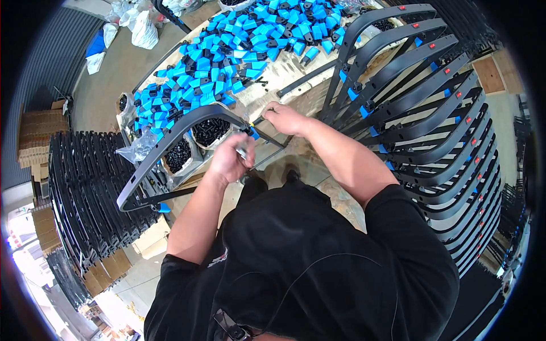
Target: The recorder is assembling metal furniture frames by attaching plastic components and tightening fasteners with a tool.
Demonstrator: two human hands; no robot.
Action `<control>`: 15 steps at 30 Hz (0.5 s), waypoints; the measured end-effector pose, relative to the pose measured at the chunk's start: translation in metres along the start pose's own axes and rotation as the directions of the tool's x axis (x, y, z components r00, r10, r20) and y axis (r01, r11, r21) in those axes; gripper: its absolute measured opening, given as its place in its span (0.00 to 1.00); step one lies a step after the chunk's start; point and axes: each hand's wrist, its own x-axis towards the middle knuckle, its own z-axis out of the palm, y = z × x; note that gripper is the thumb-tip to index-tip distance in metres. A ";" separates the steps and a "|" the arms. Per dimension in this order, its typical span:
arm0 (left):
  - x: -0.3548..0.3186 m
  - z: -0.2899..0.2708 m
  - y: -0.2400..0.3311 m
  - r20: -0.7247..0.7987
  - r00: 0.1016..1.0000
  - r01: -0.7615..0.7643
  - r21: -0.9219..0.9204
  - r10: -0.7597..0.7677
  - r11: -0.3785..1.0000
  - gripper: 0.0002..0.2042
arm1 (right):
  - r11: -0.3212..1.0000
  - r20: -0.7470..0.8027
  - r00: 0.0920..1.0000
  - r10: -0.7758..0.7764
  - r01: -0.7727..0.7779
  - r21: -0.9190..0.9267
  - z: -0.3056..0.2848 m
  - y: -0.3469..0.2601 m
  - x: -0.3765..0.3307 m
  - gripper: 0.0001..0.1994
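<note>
A curved black frame (154,158) lies at the bench's near edge, one blue cap (164,208) at its lower end and another blue cap (254,133) near my hands. My left hand (232,158) is curled beside the frame's legs, partly blurred; something small and shiny shows at its fingers, too unclear to name. Just beyond the frame's right end, my right hand (282,118) is closed with its fingertips pressed together around a thin dark piece whose kind I cannot make out. Bags of small black parts (210,132) sit under the frame's arch, next to my left hand.
Blue-and-black end pieces (250,37) are heaped over the bench (273,77). A loose black bar (307,78) lies on it. Curved frames with red marks (421,122) stack tall at my right; dark frames (85,193) stack at left. White sacks (144,29) lie on the far floor.
</note>
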 end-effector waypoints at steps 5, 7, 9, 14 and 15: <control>0.029 -0.054 -0.047 -0.110 0.945 0.016 0.956 0.309 0.293 0.20 | 0.882 0.132 0.891 0.435 -0.451 0.136 0.004 -0.035 -0.002 0.28; 0.043 -0.050 -0.055 -0.186 0.899 0.170 0.983 0.396 0.075 0.21 | 0.893 0.120 0.896 0.428 -0.440 0.096 0.004 -0.035 -0.001 0.29; 0.037 -0.027 -0.042 -0.246 0.944 0.156 0.919 0.218 0.362 0.19 | 0.915 0.076 0.915 0.396 -0.400 0.045 0.007 -0.028 -0.002 0.29; 0.006 -0.022 0.008 0.220 0.974 0.089 -0.139 -0.057 0.986 0.15 | 0.887 0.104 0.938 0.331 -0.346 0.306 0.013 -0.020 -0.008 0.27; 0.007 -0.009 -0.013 0.017 1.000 -0.016 0.326 0.011 0.945 0.17 | 0.831 0.136 0.922 0.362 -0.385 0.402 0.014 -0.021 -0.007 0.27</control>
